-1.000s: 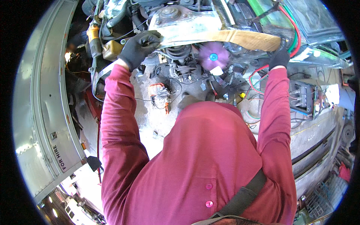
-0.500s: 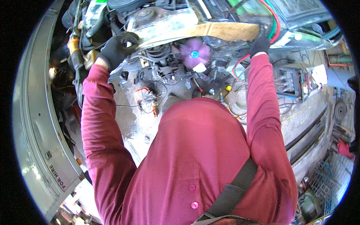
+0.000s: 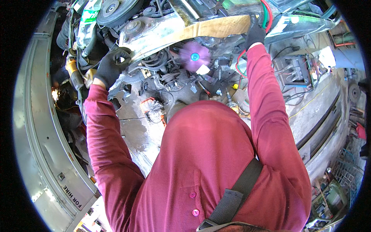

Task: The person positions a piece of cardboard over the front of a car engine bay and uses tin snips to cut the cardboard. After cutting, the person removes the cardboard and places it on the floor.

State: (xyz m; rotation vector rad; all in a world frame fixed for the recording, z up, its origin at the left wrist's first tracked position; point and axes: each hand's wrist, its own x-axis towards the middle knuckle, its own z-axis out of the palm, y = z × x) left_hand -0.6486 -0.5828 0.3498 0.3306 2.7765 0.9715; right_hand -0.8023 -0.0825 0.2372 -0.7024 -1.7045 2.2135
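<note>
A long, slightly curved strip [image 3: 216,28], tan on its right part and pale grey toward the left, spans the front of an open engine bay. Whether it is bare metal or another sheet material I cannot tell. My left hand [image 3: 112,66], in a black glove, is curled at the strip's left end, thumb and fingers closed round its edge. At the right end my right hand [image 3: 255,33], also black-gloved, grips the tan edge, its fingers partly hidden. Red and green hoses [image 3: 268,17] run right beside that hand. Just below the strip sits a purple fan [image 3: 195,57] with a blue hub.
A yellow-and-grey power tool [image 3: 73,71] hangs left of my left hand, below a plastic bottle [image 3: 88,25]. An orange tool [image 3: 152,110] and scattered bits lie on the floor. At right stands a dark box with cables [image 3: 295,73]; a grey vehicle side [image 3: 36,127] borders the left.
My view has shifted and tilted, so the engine bay's left side appears lower and more of it shows. Both hands keep their hold on the strip, which stays near the same place against the bay.
</note>
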